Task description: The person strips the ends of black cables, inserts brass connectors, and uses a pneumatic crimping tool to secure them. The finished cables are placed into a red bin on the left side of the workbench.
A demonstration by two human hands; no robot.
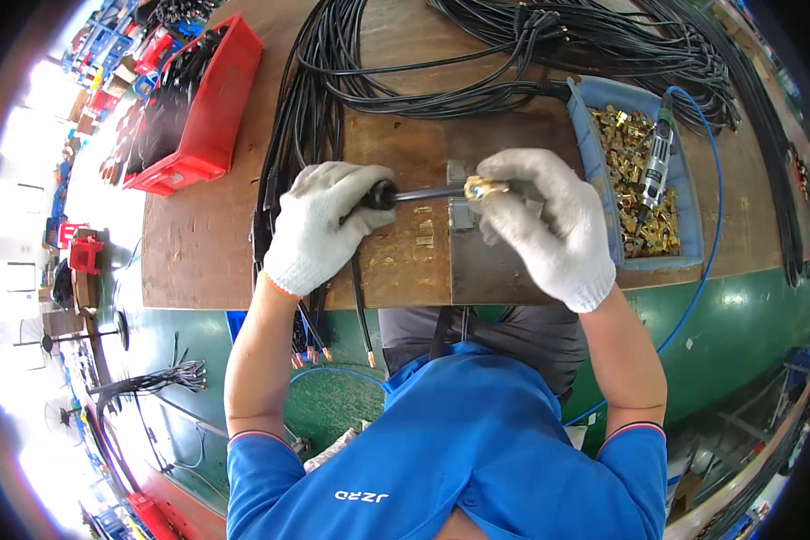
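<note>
While a round black piece (383, 195) is clasped in fingers of the knit-gloved left hand (324, 216), a shiny gold-coloured fitting (477, 187) is pinched by fingers of the right hand (556, 220).

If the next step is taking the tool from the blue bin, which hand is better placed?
Probably the right hand: it is nearer the tool and blue bin, though holding a brass piece. The left hand is farther away.

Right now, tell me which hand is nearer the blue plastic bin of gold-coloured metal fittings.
Right. The white-gloved right hand is just left of the blue bin; the white-gloved left hand is farther left.
</note>
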